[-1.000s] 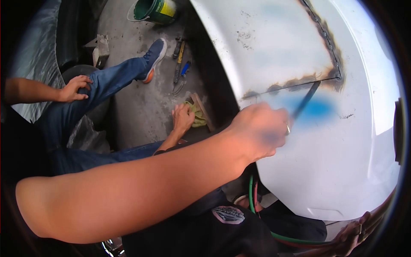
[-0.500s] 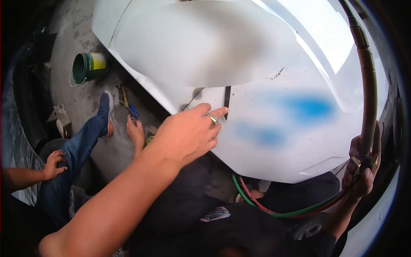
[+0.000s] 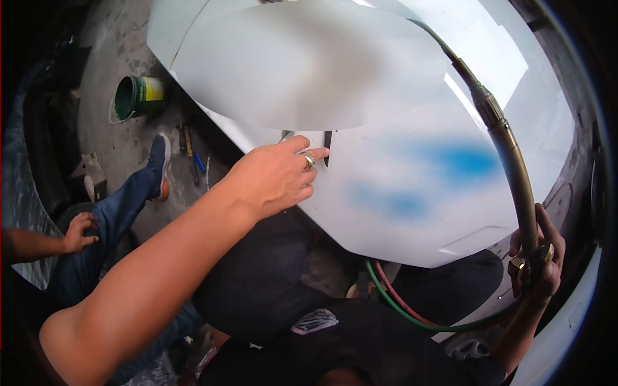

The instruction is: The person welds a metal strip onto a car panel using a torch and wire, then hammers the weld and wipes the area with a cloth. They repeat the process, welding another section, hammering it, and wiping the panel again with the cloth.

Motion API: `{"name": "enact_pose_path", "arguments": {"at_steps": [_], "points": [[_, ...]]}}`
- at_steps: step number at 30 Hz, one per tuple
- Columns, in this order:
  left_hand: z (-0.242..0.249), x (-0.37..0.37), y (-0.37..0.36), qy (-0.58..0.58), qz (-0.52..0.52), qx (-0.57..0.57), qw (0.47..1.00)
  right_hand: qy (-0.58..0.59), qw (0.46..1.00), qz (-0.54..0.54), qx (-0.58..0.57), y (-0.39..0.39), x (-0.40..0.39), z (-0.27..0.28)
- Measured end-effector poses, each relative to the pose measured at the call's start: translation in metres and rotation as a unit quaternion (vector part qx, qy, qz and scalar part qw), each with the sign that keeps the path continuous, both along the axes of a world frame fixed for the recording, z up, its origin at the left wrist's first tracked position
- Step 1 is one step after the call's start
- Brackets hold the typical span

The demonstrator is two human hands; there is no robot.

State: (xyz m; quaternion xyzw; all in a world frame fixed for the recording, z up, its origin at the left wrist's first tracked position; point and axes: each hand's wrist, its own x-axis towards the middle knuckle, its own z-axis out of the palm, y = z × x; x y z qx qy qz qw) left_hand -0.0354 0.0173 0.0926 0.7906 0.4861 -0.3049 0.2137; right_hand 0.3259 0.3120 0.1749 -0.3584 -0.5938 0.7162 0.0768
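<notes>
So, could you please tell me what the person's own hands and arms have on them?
The left hand is gloveless, with a chunky, silver-coloured ring on one finger; its forearm is uncovered, with no watch or bracelet. The right hand looks gloveless too, its forearm partly covered by a black sleeve.

Panel (image 3: 399, 239): white. Flat bar (image 3: 328, 149): black. Torch (image 3: 513, 157): dull bronze, with golden knobs (image 3: 547, 252). One hose (image 3: 450, 329) green, the other hose (image 3: 385, 280) red. Bucket (image 3: 126, 98): green, yellow label (image 3: 153, 89). Jeans (image 3: 129, 186): blue. Shoe (image 3: 158, 161): blue, white sole (image 3: 168, 154), orange heel (image 3: 165, 189). Shirt (image 3: 367, 334): black, pale badge (image 3: 315, 320). Ring (image 3: 309, 161): silvery.
</notes>
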Motion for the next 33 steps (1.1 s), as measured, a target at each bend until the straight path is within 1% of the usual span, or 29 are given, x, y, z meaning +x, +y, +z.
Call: {"name": "enact_pose_path", "arguments": {"at_steps": [4,6,8,9,11,13,15,18,20,21,22,23,24,25,26,27,28,29,30,32,33], "points": [[-0.010,0.007,-0.001,0.007,0.032,0.017,0.999,-0.013,1.000,0.011,0.003,-0.006,-0.007,0.007],[-0.009,0.008,0.001,0.015,0.038,0.021,0.999,-0.043,0.998,0.050,-0.005,-0.007,-0.010,0.009],[-0.004,0.003,0.001,-0.011,0.019,0.031,0.999,-0.035,0.999,0.040,0.004,-0.012,-0.018,0.011],[-0.001,0.002,0.004,-0.011,0.018,0.032,0.999,-0.053,0.997,0.047,-0.007,-0.011,-0.021,0.019],[-0.001,0.003,0.007,-0.003,-0.014,-0.002,1.000,-0.070,0.996,0.053,-0.021,-0.015,-0.022,0.021],[-0.003,0.003,0.006,0.003,-0.026,0.003,1.000,-0.062,0.997,0.040,0.012,-0.021,-0.023,0.019],[-0.004,0.004,0.008,0.009,-0.037,0.007,0.999,-0.076,0.996,0.044,0.012,-0.024,-0.024,0.022],[-0.004,0.006,0.007,-0.008,-0.088,0.026,0.996,-0.090,0.994,0.053,0.024,-0.035,-0.025,0.015],[-0.003,0.005,0.003,-0.022,-0.070,0.045,0.996,-0.087,0.994,0.060,0.041,-0.038,-0.032,0.012],[-0.005,0.003,0.000,-0.042,-0.040,0.067,0.996,-0.097,0.992,0.078,0.030,-0.038,-0.036,0.011],[-0.007,0.000,-0.004,-0.087,0.025,0.098,0.991,-0.107,0.989,0.096,0.019,-0.039,-0.039,0.011],[-0.010,-0.004,-0.012,-0.169,0.127,0.127,0.969,-0.111,0.988,0.104,0.013,-0.038,-0.042,0.015],[-0.018,-0.008,-0.020,-0.275,0.256,0.142,0.916,-0.113,0.988,0.104,0.011,-0.039,-0.044,0.011],[-0.028,-0.008,-0.029,-0.405,0.422,0.131,0.800,-0.108,0.988,0.112,0.007,-0.040,-0.045,0.008],[-0.037,-0.009,-0.040,-0.515,0.575,0.118,0.625,-0.104,0.987,0.120,0.007,-0.041,-0.049,0.006],[-0.037,-0.005,-0.041,-0.587,0.670,0.098,0.443,-0.100,0.987,0.128,0.004,-0.041,-0.050,0.005],[-0.037,-0.002,-0.042,-0.620,0.715,0.084,0.313,-0.102,0.986,0.129,0.003,-0.041,-0.052,0.006],[-0.036,0.001,-0.042,-0.628,0.736,0.082,0.239,-0.114,0.985,0.132,-0.001,-0.040,-0.054,0.008],[-0.036,0.004,-0.043,-0.629,0.750,0.082,0.190,-0.128,0.983,0.133,-0.005,-0.040,-0.053,0.011],[-0.042,0.003,-0.047,-0.618,0.764,0.094,0.158,-0.119,0.983,0.137,0.000,-0.039,-0.053,0.006],[-0.045,0.002,-0.051,-0.609,0.767,0.108,0.170,-0.106,0.984,0.143,0.007,-0.039,-0.053,0.004]]}}
